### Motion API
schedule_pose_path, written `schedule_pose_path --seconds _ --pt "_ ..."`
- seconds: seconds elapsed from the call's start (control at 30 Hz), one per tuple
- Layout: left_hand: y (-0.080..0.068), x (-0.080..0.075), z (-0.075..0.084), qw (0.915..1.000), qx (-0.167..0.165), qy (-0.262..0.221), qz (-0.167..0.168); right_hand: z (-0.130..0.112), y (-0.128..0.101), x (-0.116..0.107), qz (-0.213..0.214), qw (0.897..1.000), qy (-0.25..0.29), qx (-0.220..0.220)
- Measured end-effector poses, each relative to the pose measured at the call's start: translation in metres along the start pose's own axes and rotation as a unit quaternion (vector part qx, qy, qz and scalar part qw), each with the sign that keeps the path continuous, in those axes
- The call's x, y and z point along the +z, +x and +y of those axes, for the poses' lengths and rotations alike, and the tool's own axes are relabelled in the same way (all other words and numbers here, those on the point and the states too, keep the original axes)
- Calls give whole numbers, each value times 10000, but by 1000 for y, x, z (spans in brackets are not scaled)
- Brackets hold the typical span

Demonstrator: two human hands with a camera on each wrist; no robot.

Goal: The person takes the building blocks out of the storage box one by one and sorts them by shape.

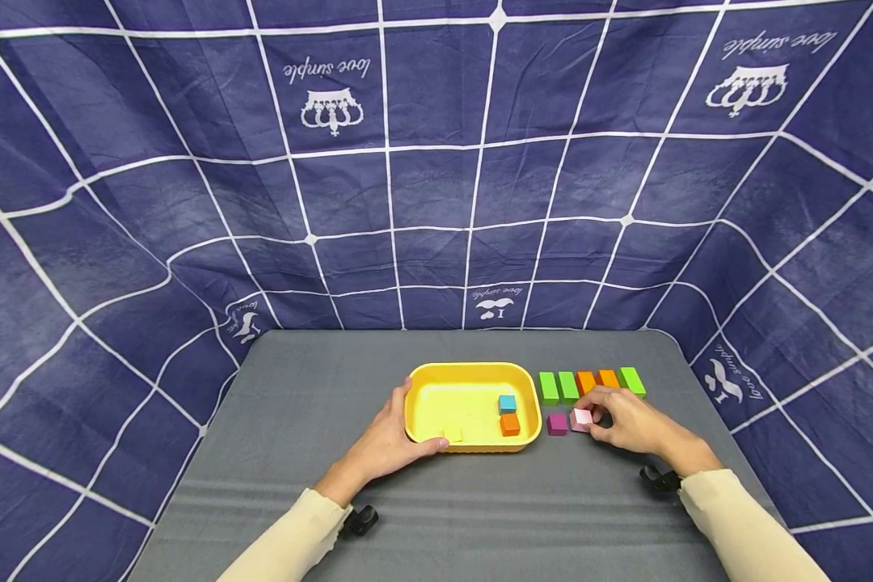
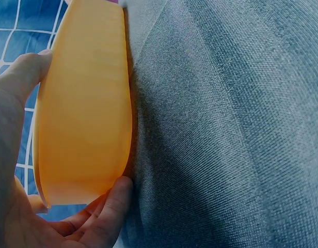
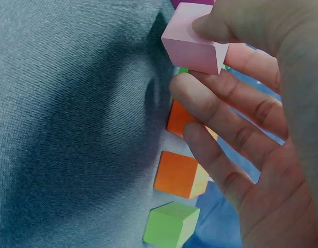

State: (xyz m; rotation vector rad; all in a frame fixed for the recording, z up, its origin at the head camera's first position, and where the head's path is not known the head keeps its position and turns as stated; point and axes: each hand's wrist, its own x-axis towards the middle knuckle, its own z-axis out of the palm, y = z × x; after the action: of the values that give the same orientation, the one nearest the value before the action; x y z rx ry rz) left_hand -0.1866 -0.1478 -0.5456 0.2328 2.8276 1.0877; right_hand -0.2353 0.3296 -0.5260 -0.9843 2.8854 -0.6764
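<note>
The right hand [image 1: 629,422] pinches a pink cube [image 1: 581,419] between thumb and forefinger; the right wrist view shows the thumb on top of the cube [image 3: 195,46] and the other fingers [image 3: 226,103] lying loosely curved beneath and beside it, not gripping anything else. The left hand [image 1: 387,440] grips the near-left corner of a yellow tray [image 1: 425,388], thumb over the rim and fingers curled round the outer wall (the left wrist view shows the tray wall [image 2: 86,108] between the thumb above and a fingertip [image 2: 115,199] below).

Both forearms, in cream sleeves, come in from the near edge of a grey table [image 1: 320,501] and angle inward, the wrists resting low near the cloth. The right hand lies palm down, its fingers pointing left toward the tray.

The pink cube is pale, with clean flat faces, and sits just right of the tray, close beside a purple cube [image 1: 557,423] on the table. Whether it is touching the cloth or raised slightly is hard to tell. Behind it runs a row of blocks: two green blocks [image 1: 558,388], two orange blocks [image 1: 597,380] and another green block [image 1: 633,381] at the right end. Inside the tray lie a blue cube [image 1: 508,403], an orange cube [image 1: 510,424] and a yellow cube [image 1: 453,434].
</note>
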Motion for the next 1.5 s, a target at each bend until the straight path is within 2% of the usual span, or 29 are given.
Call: schedule_pose_path --seconds 0.7,1.1,1.5 --pt "0 -2 2 9999 103 -11 26 -1 0 4 -72 10000 21 -21" --pt "1 -2 2 10000 88 -19 21 -2 -2 4 -154 9997 -57 172" --pt "-1 -3 3 9999 84 -72 -5 -4 -3 2 -62 9992 -228 335"
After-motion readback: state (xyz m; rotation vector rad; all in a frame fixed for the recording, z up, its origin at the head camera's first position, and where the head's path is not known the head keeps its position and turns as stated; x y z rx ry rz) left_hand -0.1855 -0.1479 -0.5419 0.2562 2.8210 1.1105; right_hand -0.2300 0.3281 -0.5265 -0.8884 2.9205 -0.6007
